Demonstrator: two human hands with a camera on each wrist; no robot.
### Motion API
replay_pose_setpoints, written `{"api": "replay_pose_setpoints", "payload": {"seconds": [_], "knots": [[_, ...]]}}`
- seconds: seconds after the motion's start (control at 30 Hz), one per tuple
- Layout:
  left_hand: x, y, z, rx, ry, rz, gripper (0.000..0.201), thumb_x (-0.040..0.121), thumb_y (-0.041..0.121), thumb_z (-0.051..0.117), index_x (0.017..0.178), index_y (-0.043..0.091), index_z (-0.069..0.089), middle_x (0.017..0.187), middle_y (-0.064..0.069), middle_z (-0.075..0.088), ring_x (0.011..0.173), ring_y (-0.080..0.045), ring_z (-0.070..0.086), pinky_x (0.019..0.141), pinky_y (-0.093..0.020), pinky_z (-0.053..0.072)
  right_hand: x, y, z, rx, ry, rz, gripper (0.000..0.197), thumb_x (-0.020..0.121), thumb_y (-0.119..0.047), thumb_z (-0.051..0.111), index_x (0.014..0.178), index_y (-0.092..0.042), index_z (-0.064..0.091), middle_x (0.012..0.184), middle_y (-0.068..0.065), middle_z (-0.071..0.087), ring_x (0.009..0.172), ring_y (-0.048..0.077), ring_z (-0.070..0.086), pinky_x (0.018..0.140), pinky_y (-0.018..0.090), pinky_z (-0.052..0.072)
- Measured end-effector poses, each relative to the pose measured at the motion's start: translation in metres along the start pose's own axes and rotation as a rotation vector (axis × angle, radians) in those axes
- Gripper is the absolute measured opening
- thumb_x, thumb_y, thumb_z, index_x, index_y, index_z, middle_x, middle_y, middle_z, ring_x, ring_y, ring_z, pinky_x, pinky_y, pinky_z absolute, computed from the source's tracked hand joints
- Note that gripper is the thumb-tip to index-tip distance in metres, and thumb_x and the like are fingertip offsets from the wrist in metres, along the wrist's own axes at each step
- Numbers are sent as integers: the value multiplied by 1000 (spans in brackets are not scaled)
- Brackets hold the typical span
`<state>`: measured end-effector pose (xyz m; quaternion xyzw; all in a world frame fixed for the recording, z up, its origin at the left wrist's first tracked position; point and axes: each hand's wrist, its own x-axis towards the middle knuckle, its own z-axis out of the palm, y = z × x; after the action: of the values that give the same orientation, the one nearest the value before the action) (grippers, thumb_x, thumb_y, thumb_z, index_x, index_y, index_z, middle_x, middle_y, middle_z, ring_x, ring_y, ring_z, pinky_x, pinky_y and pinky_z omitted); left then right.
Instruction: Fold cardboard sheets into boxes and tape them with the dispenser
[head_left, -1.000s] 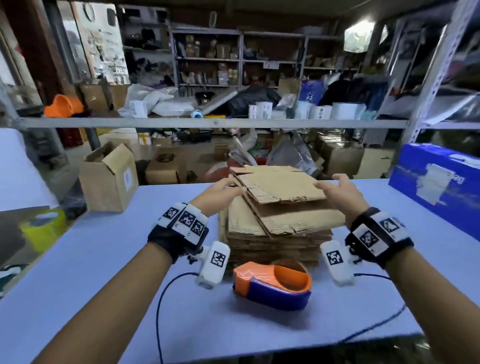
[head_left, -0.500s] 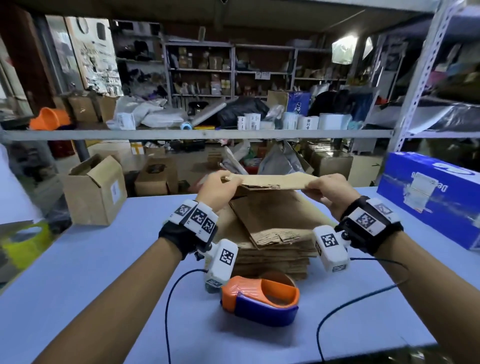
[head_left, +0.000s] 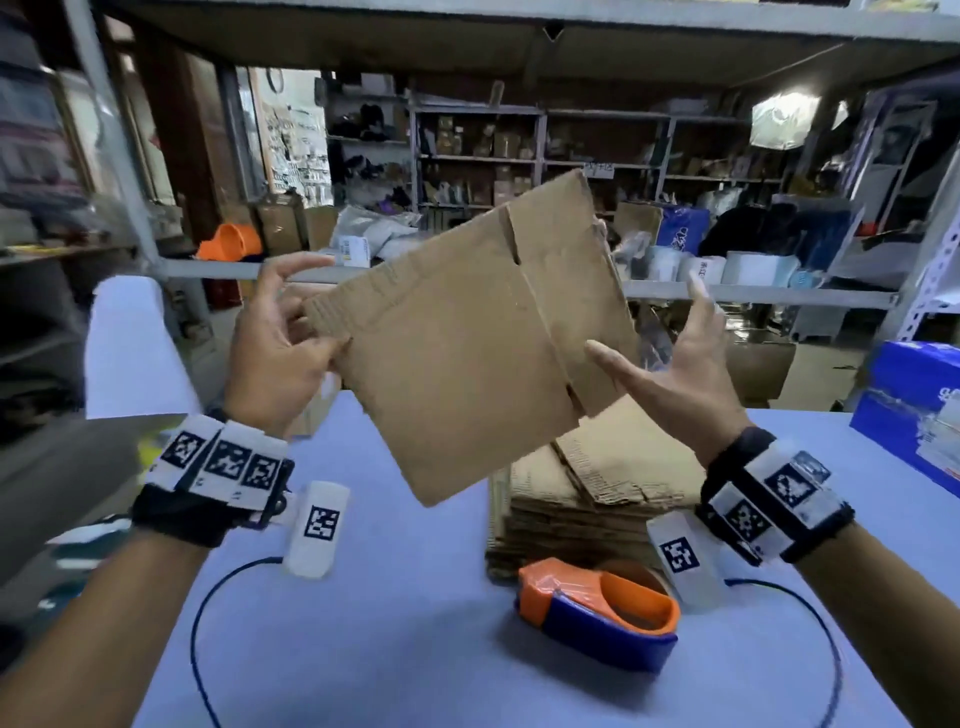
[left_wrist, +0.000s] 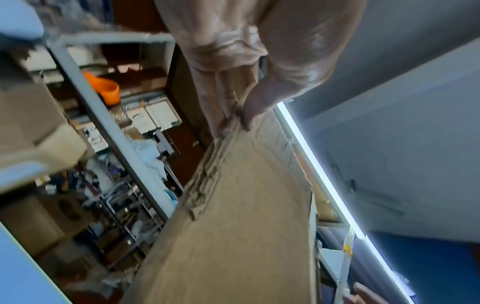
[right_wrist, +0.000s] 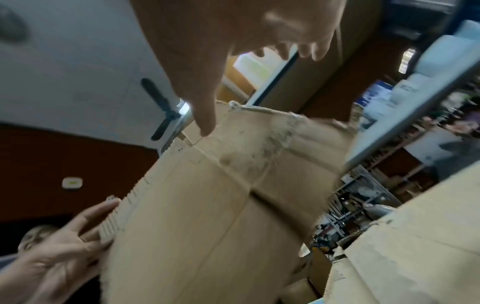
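Observation:
A flat brown cardboard sheet (head_left: 467, 353) hangs tilted in the air above the table, its creases and flap slits facing me. My left hand (head_left: 306, 332) pinches the sheet's left edge between thumb and fingers; the left wrist view shows the left hand (left_wrist: 239, 111) gripping the corrugated edge of the sheet (left_wrist: 233, 226). My right hand (head_left: 670, 358) is spread beside the right flap with straight fingers. In the right wrist view the thumb tip of the right hand (right_wrist: 207, 115) touches the sheet (right_wrist: 207, 216). Below lie a stack of flat sheets (head_left: 597, 493) and an orange-and-blue tape dispenser (head_left: 597, 618).
The light blue table (head_left: 389, 649) carries thin blue cables (head_left: 208, 597) that loop from both wrists. A blue carton (head_left: 914, 410) sits at the table's right edge. A grey metal shelf rail (head_left: 753, 293) runs behind the table, with cluttered storage shelves beyond.
The top sheet has come off the stack and risen from flat to a steep tilt in front of me. My right hand has let go of its edge and spread.

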<state>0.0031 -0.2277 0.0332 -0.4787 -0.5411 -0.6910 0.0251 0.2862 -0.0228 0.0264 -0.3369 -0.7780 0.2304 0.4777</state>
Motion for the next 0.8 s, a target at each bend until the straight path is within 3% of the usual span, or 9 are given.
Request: {"api": "replay_pose_setpoints", "payload": {"seconds": [0.1,0.2,0.33,0.4,0.5,0.63,0.73,0.8], "knots": [[-11,1,-29,107,-78,49,62,84,-14,65,121,35,57,99,3,69,94,-20,69,76,-33,56,4,-18,33,197,-176,-26,112,70,-63,81,159,-28,22,148,-10,47,133,-3,47,111,23,44],[-21,-3,-61,139,-77,64,63,85,-14,64,121,37,57,108,12,71,99,-10,69,79,-23,55,-3,-30,67,347,-200,-43,90,77,-54,83,150,-31,35,138,-5,56,126,14,58,105,41,53],[-29,-14,-102,106,12,18,53,85,4,66,132,27,53,118,3,72,103,-12,68,82,-20,52,-25,-57,101,601,-274,-67,96,81,-51,82,156,-34,24,126,-13,66,115,7,67,88,26,59],[-35,-25,-111,164,51,-5,52,84,12,63,131,33,53,119,4,72,106,-13,68,84,-23,51,-37,-68,119,600,-341,-71,83,82,-51,79,148,-30,33,114,-20,70,109,6,69,82,22,58],[-52,-48,-112,270,64,-64,44,94,9,62,130,33,54,120,6,69,113,-7,65,95,-29,53,-60,-76,145,582,-447,-46,80,78,-65,72,140,-28,40,123,-20,66,115,-2,64,91,23,55],[-75,-64,-108,214,86,-217,28,96,32,61,123,34,56,116,4,69,111,-7,64,95,-31,50,-77,-66,154,537,-541,-114,86,83,-57,72,154,-46,24,146,-16,43,132,-4,47,107,22,46],[-75,-55,-103,145,113,-249,24,93,47,60,111,33,58,109,3,70,104,-8,65,89,-32,48,-75,-60,140,378,-619,-182,76,85,-60,68,151,-54,29,145,-13,37,122,-23,36,96,4,35],[-75,-46,-96,140,56,-267,23,95,52,58,108,34,59,104,6,69,96,-5,64,83,-32,47,-73,-57,133,368,-642,-183,51,96,-59,55,145,-51,43,138,-5,42,120,-18,41,94,1,34]]}}
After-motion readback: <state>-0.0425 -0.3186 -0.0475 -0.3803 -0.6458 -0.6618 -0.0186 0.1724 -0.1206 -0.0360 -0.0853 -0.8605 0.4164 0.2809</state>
